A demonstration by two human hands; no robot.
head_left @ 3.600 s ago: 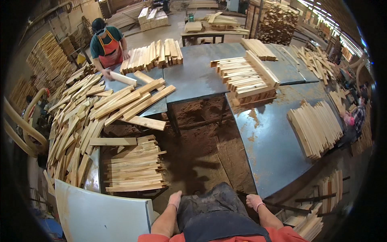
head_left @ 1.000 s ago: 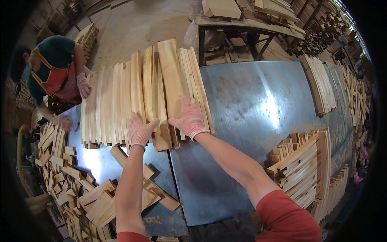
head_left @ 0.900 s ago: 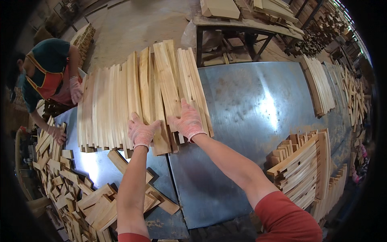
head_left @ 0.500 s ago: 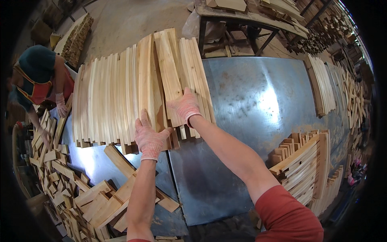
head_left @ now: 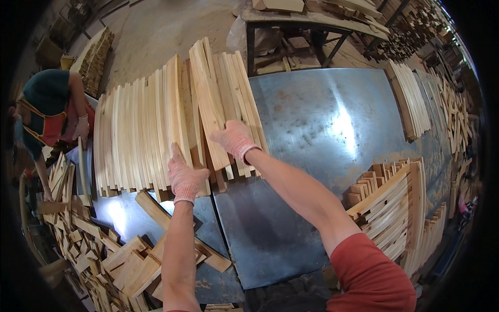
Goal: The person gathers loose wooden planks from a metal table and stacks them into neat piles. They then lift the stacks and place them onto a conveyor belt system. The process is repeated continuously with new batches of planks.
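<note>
A row of long pale wooden slats [head_left: 125,135] lies side by side on the metal table. My left hand [head_left: 186,178], in a pinkish knit glove, rests on the near ends of the slats, fingers stretched forward and thumb spread to the right. To its right, my right hand [head_left: 235,139], gloved alike, is closed over the near part of a wider wooden board [head_left: 209,99]. That board lies tilted on top of the row, its far end leaning left. A dark gap shows between it and the slats on its left. The fingertips of my right hand are partly hidden.
Loose offcuts [head_left: 130,262] are heaped at the near left. At the far left a person [head_left: 52,106] bends over, one gloved hand on a stick. A stacked pile of slats [head_left: 390,218] stands at the right on the metal table [head_left: 312,119]; a workbench [head_left: 312,21] stands beyond.
The wider board has shifted left at its far end, with my right hand on it. The view has moved slightly. The person at left now holds a stick upright.
</note>
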